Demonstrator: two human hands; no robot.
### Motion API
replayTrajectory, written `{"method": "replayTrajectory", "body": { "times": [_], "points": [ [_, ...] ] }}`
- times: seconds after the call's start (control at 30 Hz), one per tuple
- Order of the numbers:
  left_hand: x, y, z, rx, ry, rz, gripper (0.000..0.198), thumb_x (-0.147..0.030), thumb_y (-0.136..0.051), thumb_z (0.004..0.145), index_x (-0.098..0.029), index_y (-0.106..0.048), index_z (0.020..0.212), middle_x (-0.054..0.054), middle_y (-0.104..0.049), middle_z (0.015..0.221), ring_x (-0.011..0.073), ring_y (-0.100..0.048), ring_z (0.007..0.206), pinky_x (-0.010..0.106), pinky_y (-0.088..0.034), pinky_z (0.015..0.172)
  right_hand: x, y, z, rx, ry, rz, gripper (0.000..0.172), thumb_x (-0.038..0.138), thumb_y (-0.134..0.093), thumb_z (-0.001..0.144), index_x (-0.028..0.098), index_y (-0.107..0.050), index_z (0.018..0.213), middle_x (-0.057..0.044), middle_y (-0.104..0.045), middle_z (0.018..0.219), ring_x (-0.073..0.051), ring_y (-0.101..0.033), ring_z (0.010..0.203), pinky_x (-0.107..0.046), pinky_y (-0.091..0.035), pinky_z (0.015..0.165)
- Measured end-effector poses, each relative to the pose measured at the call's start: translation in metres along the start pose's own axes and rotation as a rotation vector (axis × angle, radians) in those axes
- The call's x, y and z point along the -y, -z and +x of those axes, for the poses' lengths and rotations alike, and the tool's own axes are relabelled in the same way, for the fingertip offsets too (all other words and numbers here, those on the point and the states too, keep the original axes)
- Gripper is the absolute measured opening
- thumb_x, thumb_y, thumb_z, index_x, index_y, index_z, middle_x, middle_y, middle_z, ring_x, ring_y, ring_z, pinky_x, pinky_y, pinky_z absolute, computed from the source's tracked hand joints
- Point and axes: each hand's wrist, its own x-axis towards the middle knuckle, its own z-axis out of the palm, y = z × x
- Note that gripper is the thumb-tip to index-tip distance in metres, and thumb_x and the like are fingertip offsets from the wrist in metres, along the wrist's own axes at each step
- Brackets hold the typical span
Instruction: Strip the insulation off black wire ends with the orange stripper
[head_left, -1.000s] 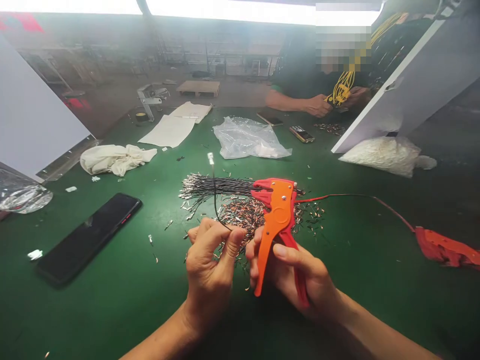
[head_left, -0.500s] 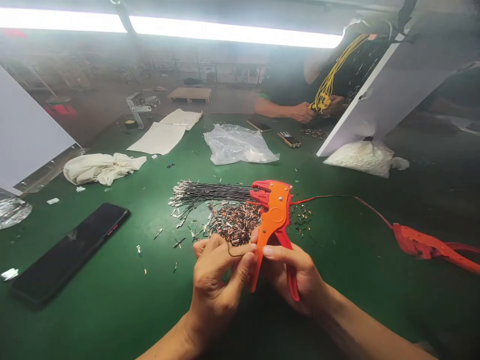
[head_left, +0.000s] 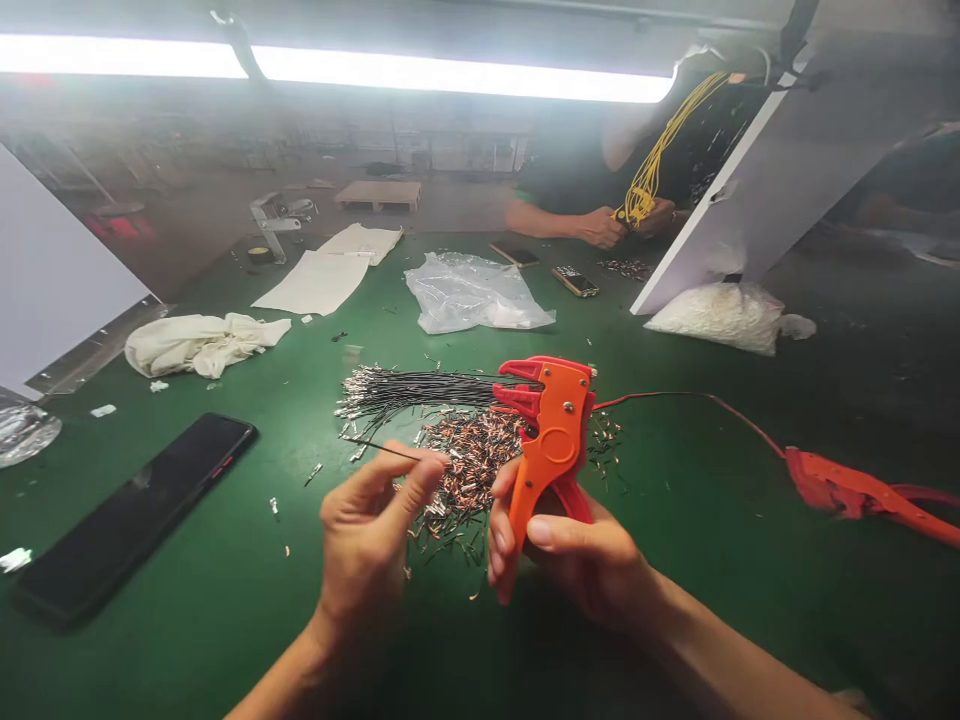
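Pinching a black wire in the left hand, with fingers together on it, at the left edge of the scrap pile; gripping pliers in the right hand over its right edge. Best done with steady pliers and a firm pinch.

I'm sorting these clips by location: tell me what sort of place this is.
Probably a wiring workshop or factory: a bundle of black wires and a heap of clippings lie on a green table, with what looks like a wooden pallet beyond.
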Motion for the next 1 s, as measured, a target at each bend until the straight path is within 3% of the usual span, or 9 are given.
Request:
{"method": "replayTrajectory", "body": {
  "times": [0.07,0.17,0.43,0.6,0.8,1.0],
  "points": [
    [-0.005,0.002,0.009,-0.056,0.141,-0.169,0.017,-0.04,-0.082,0.069,-0.025,-0.076,0.073,-0.003,-0.06,0.062,0.0071,-0.047,0.058,0.021,-0.038,0.059,0.0,0.0,-0.001,0.058,-0.034,0.026,0.029,0.022,-0.062,0.08,0.015,-0.06,0.108,-0.005,-0.066,0.08,-0.021,-0.066,0.071,-0.035,-0.055,0.061],
    [-0.011,0.003,0.016,-0.046,0.247,-0.285,0.025,-0.043,-0.085,0.063,-0.022,-0.076,0.071,-0.004,-0.054,0.055,0.0063,-0.045,0.056,0.019,-0.038,0.058,-0.002,0.0,-0.003,0.123,-0.075,0.029,0.031,0.024,-0.064,0.079,0.013,-0.061,0.107,-0.007,-0.068,0.079,-0.021,-0.067,0.07,-0.035,-0.054,0.062],
    [-0.021,0.007,0.021,-0.069,0.089,-0.261,0.022,-0.041,-0.086,0.062,-0.025,-0.078,0.074,-0.003,-0.054,0.05,0.0073,-0.042,0.052,0.022,-0.036,0.054,-0.013,0.002,-0.008,0.178,-0.193,0.076,0.032,0.028,-0.072,0.076,0.012,-0.063,0.103,-0.006,-0.068,0.077,-0.018,-0.066,0.069,-0.029,-0.051,0.061],
    [-0.024,0.013,0.025,-0.059,0.124,-0.302,0.024,-0.043,-0.085,0.064,-0.023,-0.077,0.076,-0.005,-0.047,0.048,0.0068,-0.043,0.055,0.021,-0.036,0.058,-0.014,0.001,-0.01,0.18,-0.22,0.098,0.03,0.026,-0.072,0.075,0.011,-0.064,0.1,-0.006,-0.069,0.076,-0.016,-0.066,0.068,-0.028,-0.051,0.065],
    [-0.024,0.012,0.022,0.01,0.183,-0.304,0.022,-0.043,-0.084,0.065,-0.025,-0.077,0.075,-0.004,-0.048,0.047,0.0085,-0.044,0.056,0.023,-0.037,0.059,-0.01,0.001,-0.01,0.287,-0.32,0.155,0.036,0.025,-0.071,0.074,0.007,-0.065,0.104,-0.008,-0.069,0.08,-0.016,-0.066,0.069,-0.028,-0.052,0.067],
    [-0.025,0.011,0.023,0.007,0.153,-0.277,0.023,-0.045,-0.084,0.064,-0.025,-0.077,0.073,-0.004,-0.046,0.045,0.0097,-0.043,0.056,0.024,-0.035,0.058,-0.012,0.004,-0.008,0.287,-0.345,0.195,0.034,0.025,-0.067,0.073,0.008,-0.066,0.102,-0.008,-0.07,0.076,-0.017,-0.067,0.064,-0.028,-0.053,0.061]
  ]
}}
